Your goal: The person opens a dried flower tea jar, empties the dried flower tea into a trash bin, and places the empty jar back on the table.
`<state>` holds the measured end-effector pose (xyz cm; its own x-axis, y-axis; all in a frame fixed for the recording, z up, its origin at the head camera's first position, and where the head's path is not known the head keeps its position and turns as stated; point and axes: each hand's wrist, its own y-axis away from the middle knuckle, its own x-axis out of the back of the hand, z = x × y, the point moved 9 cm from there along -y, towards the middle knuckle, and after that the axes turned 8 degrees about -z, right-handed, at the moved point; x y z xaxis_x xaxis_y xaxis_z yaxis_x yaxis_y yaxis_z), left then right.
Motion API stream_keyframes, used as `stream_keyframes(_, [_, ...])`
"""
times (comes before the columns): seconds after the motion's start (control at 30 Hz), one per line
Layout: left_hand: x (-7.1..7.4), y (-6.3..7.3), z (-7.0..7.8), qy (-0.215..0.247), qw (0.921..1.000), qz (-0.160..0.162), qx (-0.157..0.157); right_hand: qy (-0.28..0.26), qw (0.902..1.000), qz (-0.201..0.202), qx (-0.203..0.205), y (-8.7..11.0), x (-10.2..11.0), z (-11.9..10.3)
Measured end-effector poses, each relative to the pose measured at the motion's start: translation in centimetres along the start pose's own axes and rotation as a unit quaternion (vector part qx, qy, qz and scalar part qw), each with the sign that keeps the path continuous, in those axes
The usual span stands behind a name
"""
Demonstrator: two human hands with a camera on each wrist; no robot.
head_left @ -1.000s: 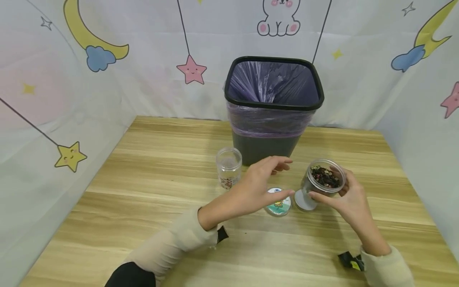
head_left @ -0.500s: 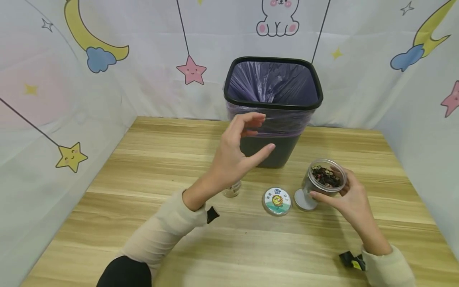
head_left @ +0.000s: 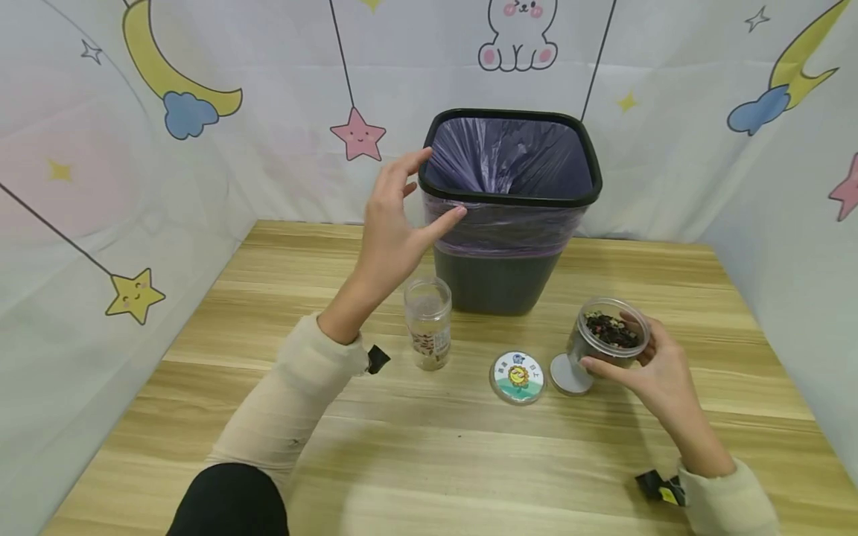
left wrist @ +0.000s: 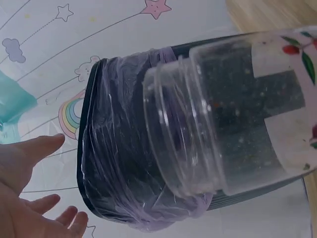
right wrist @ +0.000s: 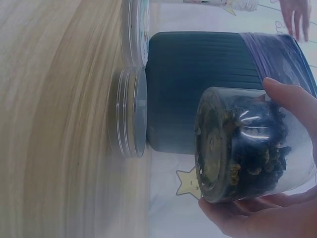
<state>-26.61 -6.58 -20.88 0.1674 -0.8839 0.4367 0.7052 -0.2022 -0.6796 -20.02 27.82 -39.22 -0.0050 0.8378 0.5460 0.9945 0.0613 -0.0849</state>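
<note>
My left hand (head_left: 392, 231) is raised at the left front corner of the trash bin (head_left: 496, 283), thumb and fingers spread with nothing between them. In the head view its fingertips overlap the bin's rim; whether they touch it I cannot tell. Below that hand stands a tall clear jar (head_left: 429, 320) without a lid, printed with red berries and leaves in the left wrist view. My right hand (head_left: 660, 380) grips a short clear jar (right wrist: 247, 144) of dark dried tea with yellowish and reddish bits. The open-topped jar is held above the table, slightly tilted.
A lid with a cartoon flower (head_left: 518, 377) lies on the wooden table (head_left: 268, 298). Beside it is a plain grey-white lid (head_left: 571, 374). A purple bag (head_left: 469, 156) lines the bin. White printed cloth (head_left: 281, 97) encloses the back and sides.
My left hand has moved left and up, from above the lids across the tall jar to the bin's left corner. My right hand has hardly moved with its jar.
</note>
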Motion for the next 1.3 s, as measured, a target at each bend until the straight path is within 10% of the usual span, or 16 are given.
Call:
stream_keyframes(0.37, [-1.5,-1.9,-3.7,-0.115,0.9768,-0.129,0.126,-0.007,1.0000,-0.003,-0.005,0.1,0.1,0.1])
stream_keyframes(1.03, [-1.3,-4.4,-2.8,-0.182,0.9563,-0.198,0.115,-0.005,1.0000,0.006,0.005,-0.1,0.3,-0.5])
stream_keyframes(1.3, [-1.9,-4.5,-3.9,-0.197,0.9330,-0.257,0.157,-0.001,1.0000,0.005,-0.002,-0.3,0.5,-0.9])
